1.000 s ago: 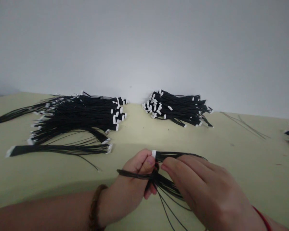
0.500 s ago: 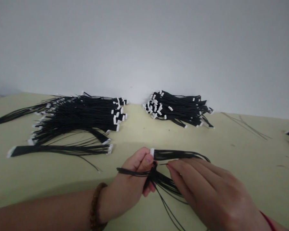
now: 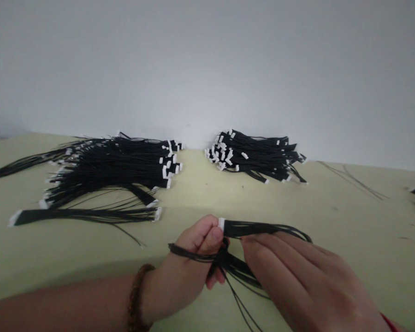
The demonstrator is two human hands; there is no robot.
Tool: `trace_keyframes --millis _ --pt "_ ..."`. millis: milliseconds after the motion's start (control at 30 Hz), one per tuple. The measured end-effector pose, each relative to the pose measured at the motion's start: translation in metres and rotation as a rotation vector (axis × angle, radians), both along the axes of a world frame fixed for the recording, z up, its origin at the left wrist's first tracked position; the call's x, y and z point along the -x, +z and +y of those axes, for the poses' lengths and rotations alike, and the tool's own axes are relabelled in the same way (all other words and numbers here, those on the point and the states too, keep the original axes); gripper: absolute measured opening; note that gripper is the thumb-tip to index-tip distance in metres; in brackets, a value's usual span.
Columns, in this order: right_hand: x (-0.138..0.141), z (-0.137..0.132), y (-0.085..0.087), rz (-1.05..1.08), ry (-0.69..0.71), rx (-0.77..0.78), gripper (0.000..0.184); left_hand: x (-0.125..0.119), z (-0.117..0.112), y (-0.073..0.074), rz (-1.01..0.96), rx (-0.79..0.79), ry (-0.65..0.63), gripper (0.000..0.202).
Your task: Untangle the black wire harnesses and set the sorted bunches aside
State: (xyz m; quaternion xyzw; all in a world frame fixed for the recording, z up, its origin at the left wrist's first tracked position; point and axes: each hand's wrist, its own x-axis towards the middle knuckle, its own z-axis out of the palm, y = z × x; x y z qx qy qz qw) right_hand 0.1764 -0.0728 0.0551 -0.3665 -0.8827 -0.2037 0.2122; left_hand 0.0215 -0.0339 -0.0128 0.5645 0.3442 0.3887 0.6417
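The left hand grips the white connector, whose black wires stretch rightward, while the right hand, just right of it, pinches a thin wire pointing left.

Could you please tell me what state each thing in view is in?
Left hand, closed on black wires
Right hand, pinched on a thin wire
White connector, wired, at left thumb
Left pile, lying fanned at its left end
Right pile, lying bunched
Front harness, laid out, white at both ends
Loose wires, lying apart
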Motion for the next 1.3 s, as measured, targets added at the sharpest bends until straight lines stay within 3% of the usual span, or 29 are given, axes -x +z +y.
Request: trace_keyframes --millis 200,467,633,733,900,967,1033,1133,1200,1300 --pt "0.006 0.0 0.002 0.012 0.001 -0.142 0.045 -0.001 -0.001 0.001 -0.013 0.039 -0.016 0.033" --pt "0.009 -0.002 -0.002 -0.022 0.031 -0.091 0.034 -0.001 0.0 -0.004 0.073 -0.015 -0.05 0.034" --pt "0.008 0.001 -0.003 -0.047 0.053 -0.014 0.038 0.0 0.001 0.004 0.088 0.02 -0.111 0.035" --pt "0.0 0.004 0.004 -0.017 0.048 0.066 0.032 0.0 0.007 0.008 0.139 -0.008 -0.045 0.034" --pt "-0.014 -0.003 0.004 0.031 -0.149 0.098 0.007 0.0 0.027 0.004 0.167 -0.003 0.204 0.033" --pt "-0.01 -0.009 -0.006 0.009 -0.137 0.205 0.004 0.001 0.033 0.001 0.178 0.013 0.282 0.031" --pt "-0.001 -0.011 -0.014 -0.01 -0.114 0.385 0.015 0.002 0.037 -0.002 0.195 -0.004 0.318 0.032" --pt "0.011 -0.009 -0.017 0.071 -0.004 0.864 0.021 0.004 0.04 -0.005 0.195 -0.06 0.302 0.034" --pt "0.013 -0.004 -0.011 0.164 0.122 1.088 0.02 0.005 0.042 -0.006 0.194 -0.079 0.304 0.034" --pt "0.005 0.005 -0.001 0.201 0.264 1.019 0.022 0.005 0.044 -0.006 0.219 -0.042 0.345 0.033"
